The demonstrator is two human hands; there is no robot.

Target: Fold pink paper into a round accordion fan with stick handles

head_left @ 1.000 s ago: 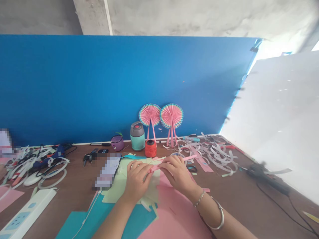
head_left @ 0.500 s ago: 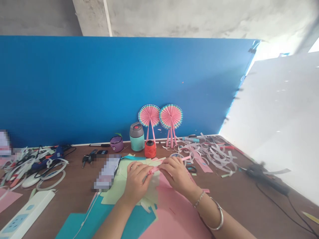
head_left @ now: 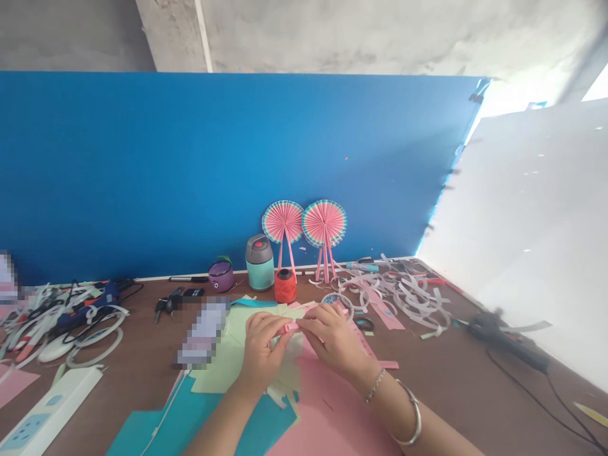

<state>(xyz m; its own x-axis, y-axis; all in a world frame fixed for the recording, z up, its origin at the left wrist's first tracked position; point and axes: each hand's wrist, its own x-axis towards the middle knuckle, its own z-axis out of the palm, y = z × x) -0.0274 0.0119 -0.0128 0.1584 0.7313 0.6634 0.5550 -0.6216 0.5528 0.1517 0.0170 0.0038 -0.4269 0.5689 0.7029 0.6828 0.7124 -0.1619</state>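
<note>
A narrow pink paper strip (head_left: 291,327) runs between my two hands, its ends covered by my fingers. My left hand (head_left: 264,345) is closed on one end of the strip, thumb and fingers pinched together. On the other end my right hand (head_left: 329,332), with a bracelet and a bangle at the wrist, also pinches. Under the hands lie pale green paper sheets (head_left: 213,373), a large pink sheet (head_left: 337,411) and a teal sheet (head_left: 142,430). Behind them two round pleated paper fans (head_left: 325,223) with pink legs lean against the blue panel.
A red spool of thread (head_left: 285,288), a teal flask (head_left: 259,269) and a purple pot (head_left: 221,276) stand along the back. Curled paper strips (head_left: 413,297) heap at right, near a black glue gun (head_left: 508,342). A phone (head_left: 204,332) and a power strip (head_left: 50,411) lie left.
My right hand has shifted slightly left, closer to my left hand, so less of the pink strip shows to its right. Both hands stay on the strip.
</note>
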